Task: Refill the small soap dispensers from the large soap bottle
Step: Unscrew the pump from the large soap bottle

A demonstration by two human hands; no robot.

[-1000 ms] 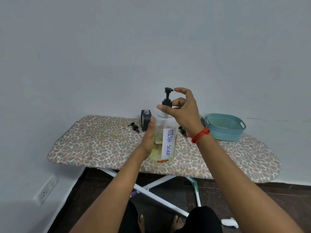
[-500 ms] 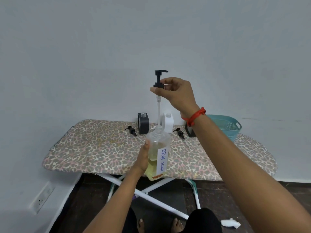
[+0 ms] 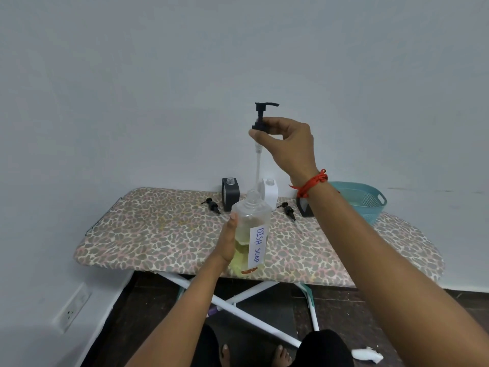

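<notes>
Our left hand (image 3: pixel 227 246) curls round the big soap bottle (image 3: pixel 252 229). Our right hand (image 3: pixel 289 145) pinches the black pump (image 3: pixel 260 116) up high. Its clear tube (image 3: pixel 257 166) hangs down to the bottle's top.

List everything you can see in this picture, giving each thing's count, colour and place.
large soap bottle: one, clear with yellow soap, front of board
pump head: one, black with clear tube, above bottle
dark dispensers: two, dark grey, back of board
white dispenser: one, white, between them
small pumps: two, black, lying on board
basket: one, teal, board's right end
ironing board: one, leopard print, against wall
wall socket: one, white, low left
left hand: one, holds large soap bottle
right hand: one, pinches pump head, red thread on wrist
</notes>
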